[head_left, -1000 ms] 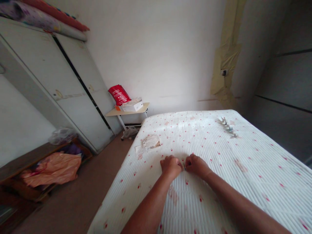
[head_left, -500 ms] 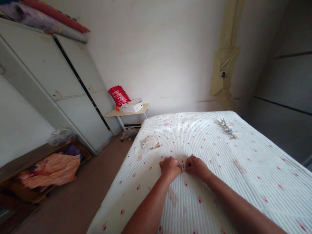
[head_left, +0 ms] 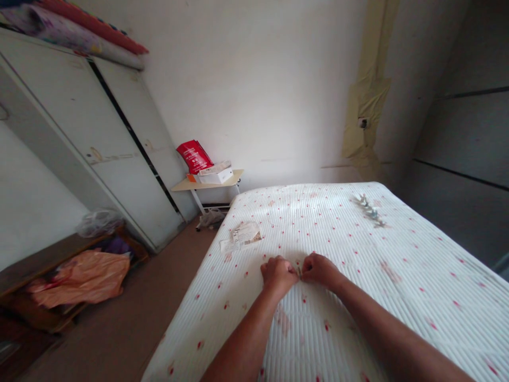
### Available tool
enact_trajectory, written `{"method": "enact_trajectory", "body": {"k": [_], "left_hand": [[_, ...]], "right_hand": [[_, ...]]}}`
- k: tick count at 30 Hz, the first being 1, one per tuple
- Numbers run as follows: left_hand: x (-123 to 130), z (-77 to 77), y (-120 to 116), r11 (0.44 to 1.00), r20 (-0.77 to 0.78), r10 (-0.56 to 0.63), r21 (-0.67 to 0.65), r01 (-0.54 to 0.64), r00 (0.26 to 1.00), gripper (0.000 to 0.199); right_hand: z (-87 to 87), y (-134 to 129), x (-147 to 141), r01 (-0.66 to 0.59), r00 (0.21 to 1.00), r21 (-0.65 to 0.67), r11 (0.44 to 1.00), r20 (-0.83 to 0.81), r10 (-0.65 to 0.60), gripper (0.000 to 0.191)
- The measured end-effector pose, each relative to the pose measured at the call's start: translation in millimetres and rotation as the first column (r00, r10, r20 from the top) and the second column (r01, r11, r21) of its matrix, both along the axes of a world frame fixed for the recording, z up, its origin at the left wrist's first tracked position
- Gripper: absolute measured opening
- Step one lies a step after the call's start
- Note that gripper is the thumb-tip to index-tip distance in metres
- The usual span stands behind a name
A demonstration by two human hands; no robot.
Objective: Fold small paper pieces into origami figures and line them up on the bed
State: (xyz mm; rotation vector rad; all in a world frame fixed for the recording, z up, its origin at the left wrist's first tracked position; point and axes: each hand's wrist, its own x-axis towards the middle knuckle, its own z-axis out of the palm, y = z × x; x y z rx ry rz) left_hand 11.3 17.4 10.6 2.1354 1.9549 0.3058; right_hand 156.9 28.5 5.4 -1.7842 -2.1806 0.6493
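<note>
Both hands meet over the middle of a white ribbed bed cover (head_left: 318, 225) with small red dots. My left hand (head_left: 279, 273) is closed, thumb and fingers pinched, its tips facing right. Opposite it, my right hand (head_left: 321, 271) is closed in a pinch too. A small, thin greyish-brown piece (head_left: 299, 271) shows in the narrow gap between the fingertips; its kind is too small to make out. Torn pieces of printed paper (head_left: 245, 233) lie flat beyond my left hand. Farther off to the right rests a row of small pointed grey-white shapes (head_left: 369, 209).
A small table (head_left: 183, 185) by the wall holds a red bag (head_left: 194, 155) and a white box (head_left: 217, 174). White cabinets (head_left: 115, 127) stand at the left. An orange plastic bag (head_left: 91, 278) lies on a low wooden unit (head_left: 24, 265). The bed's left edge drops to brown floor.
My fingertips have come slightly closer together around the small piece. The papers and the row of pointed shapes lie where they were.
</note>
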Motion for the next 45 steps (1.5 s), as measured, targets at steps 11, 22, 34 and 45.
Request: {"method": "enact_trajectory", "body": {"k": [11, 22, 34, 45], "left_hand": [[0.9, -4.8, -9.8, 0.995, 0.080, 0.012, 0.093, -0.019, 0.997, 0.010], [-3.4, -14.2, -15.6, 0.963, 0.251, -0.089, 0.267, 0.020, 0.964, 0.014], [-6.9, -16.1, -17.8, 0.958, 0.297, -0.168, 0.272, 0.085, 0.940, 0.021], [-5.8, -12.6, -20.0, 0.965, 0.294, -0.179, 0.238, 0.109, 0.939, 0.016]], "right_hand": [[1.9, -7.0, -7.6, 0.083, 0.994, 0.075, 0.994, 0.065, -0.088, 0.010], [-14.5, -12.0, 16.7, -0.078, 0.951, 0.156, 0.985, -0.284, 0.120, 0.022], [-8.9, -19.0, 12.9, 0.000, 0.929, 0.147, 0.989, -0.367, 0.055, 0.021], [-8.6, -26.1, 9.0, -0.078, 0.936, 0.190, 0.979, -0.324, 0.137, 0.003]]}}
